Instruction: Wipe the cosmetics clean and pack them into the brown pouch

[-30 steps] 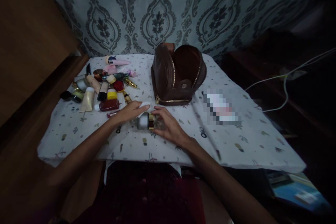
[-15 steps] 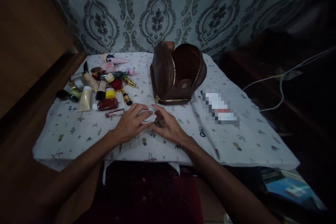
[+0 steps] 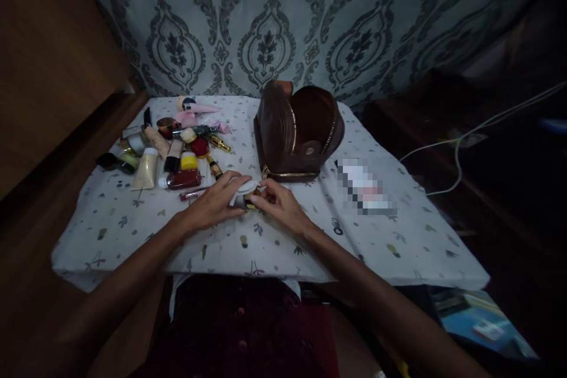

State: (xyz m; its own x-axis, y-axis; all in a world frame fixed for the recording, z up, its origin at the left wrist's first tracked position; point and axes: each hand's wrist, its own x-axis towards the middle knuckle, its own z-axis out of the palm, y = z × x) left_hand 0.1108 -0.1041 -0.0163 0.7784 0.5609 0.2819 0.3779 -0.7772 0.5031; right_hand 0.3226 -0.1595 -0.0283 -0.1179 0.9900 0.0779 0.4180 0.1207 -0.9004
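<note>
Between my two hands, low over the near middle of the cloth, is a small jar (image 3: 246, 188) with a round white top and a dark, gold-tinted side. My left hand (image 3: 216, 197) is curled round its left side, thumb below and fingers at the rim. The fingers of my right hand (image 3: 283, 205) pinch it from the right. Part of the jar is hidden by the fingers. Just beyond my left wrist lies a lip gloss tube (image 3: 191, 194). Past the hands stands a brown makeup bag (image 3: 283, 136), unzipped and gaping toward the right.
Several cosmetics crowd the table's left side, among them a cream tube (image 3: 145, 170), a dark red bottle (image 3: 182, 179) and a yellow-lidded jar (image 3: 189, 160). A blurred-out flat object (image 3: 367, 186) lies right of the bag. White cables (image 3: 456, 147) hang beyond the right edge.
The jar has been turned, so its dark and gold side now shows between my hands. My right fingers have closed in on it. The view has tipped up slightly.
</note>
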